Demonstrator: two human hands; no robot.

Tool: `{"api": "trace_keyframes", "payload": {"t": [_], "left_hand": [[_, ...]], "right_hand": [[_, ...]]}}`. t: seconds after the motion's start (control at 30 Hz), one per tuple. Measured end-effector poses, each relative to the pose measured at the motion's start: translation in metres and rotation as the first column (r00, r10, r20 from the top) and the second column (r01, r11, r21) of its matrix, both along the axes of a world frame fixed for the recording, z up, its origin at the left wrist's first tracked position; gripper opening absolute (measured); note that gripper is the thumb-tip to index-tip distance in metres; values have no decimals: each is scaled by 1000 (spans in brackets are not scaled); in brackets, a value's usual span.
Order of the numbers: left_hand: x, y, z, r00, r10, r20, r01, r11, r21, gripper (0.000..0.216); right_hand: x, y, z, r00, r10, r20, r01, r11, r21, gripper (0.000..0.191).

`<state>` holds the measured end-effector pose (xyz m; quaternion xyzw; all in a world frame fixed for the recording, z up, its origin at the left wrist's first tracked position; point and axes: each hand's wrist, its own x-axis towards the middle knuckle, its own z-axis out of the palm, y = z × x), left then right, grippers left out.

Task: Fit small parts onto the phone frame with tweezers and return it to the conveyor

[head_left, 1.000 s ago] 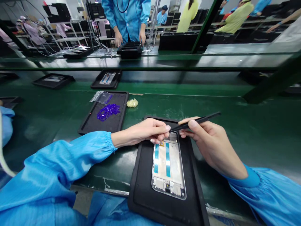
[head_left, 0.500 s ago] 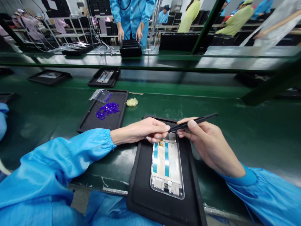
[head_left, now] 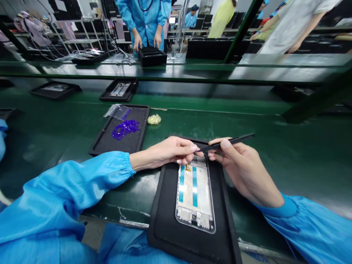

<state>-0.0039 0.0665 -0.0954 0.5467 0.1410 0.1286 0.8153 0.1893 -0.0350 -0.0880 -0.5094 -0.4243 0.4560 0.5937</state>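
Green belt (head_left: 288, 146) | left hand (head_left: 167, 152) covers frame (head_left: 195, 198) top | right hand (head_left: 242, 168) grips black tool (head_left: 228, 142)

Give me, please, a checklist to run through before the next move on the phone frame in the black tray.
1. Grip on the slim black pointed tool: the right hand pinches it between thumb and forefinger: ok.
2. The silver phone frame with blue strips lies flat in the black rectangular tray: ok.
3. The left hand has its fingertips at the frame's top edge: ok.
4. Tool tip touching the frame: cannot tell, the fingers hide it.
5. The purple pieces sit heaped on the second black tray, apart from the frame: ok.
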Motion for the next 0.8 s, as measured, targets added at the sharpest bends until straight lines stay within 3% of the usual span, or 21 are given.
{"api": "trace_keyframes", "payload": {"t": [0.4,0.8], "left_hand": [[2,-4,6,997,50,-59,-48,998,31,46],[4,-16,8,969,224,-107,-188,943,276,49]], "right_hand": [[-6,-3,5,1000,-15,14,15,999,31,27],[-3,-3,7,1000,3,-5,-3,999,-52,28]]}}
